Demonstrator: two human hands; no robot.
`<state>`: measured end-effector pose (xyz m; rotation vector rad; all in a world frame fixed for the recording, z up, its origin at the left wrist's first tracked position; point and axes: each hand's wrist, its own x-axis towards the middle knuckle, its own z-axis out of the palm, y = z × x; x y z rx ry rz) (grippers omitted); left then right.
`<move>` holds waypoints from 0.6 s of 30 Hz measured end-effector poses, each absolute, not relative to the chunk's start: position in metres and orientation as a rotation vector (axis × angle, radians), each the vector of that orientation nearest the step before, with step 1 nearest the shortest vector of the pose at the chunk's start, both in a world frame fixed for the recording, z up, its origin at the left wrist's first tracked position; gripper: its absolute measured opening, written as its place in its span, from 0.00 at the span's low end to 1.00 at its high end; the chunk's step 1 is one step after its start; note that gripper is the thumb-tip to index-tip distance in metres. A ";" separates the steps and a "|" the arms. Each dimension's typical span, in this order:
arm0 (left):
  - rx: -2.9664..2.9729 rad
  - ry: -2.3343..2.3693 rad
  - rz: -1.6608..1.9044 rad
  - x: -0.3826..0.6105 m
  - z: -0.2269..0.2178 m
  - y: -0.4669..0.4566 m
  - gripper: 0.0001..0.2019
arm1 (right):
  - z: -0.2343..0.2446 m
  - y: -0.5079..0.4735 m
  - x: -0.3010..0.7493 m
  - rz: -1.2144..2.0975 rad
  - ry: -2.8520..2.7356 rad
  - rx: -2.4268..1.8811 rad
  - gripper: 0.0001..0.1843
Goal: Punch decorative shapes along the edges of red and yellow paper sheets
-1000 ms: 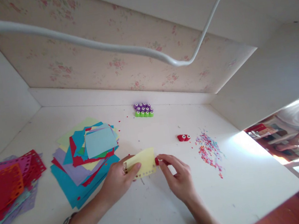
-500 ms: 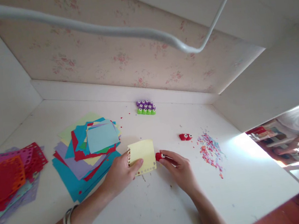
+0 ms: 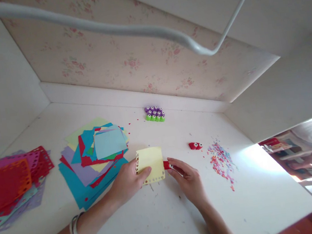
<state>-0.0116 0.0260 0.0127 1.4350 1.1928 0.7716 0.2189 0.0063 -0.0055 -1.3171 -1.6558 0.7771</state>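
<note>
My left hand pinches a pale yellow paper square at its left edge, just above the white table. The paper has punched holes along its left and lower edges. My right hand is closed on a small red paper punch, which sits against the paper's right edge. A second red punch lies on the table a little to the right.
A fanned stack of coloured paper squares lies left of my hands. Punched sheets sit at the far left. A block of purple and green punches stands by the back wall. Confetti is scattered at the right.
My hands and the yellow paper have come down closer to the table, and the red punch now sits against the paper's right edge. The view shifted slightly.
</note>
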 end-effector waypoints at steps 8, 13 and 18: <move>1.448 1.193 0.782 -0.011 0.012 0.026 0.16 | -0.006 0.008 0.218 0.776 -1.675 -1.283 0.09; 1.579 1.205 0.798 -0.010 0.010 0.027 0.13 | 0.001 0.008 0.217 0.688 -1.778 -1.282 0.10; 1.606 1.246 0.807 -0.010 0.009 0.028 0.13 | 0.005 0.007 0.216 0.687 -1.827 -1.229 0.11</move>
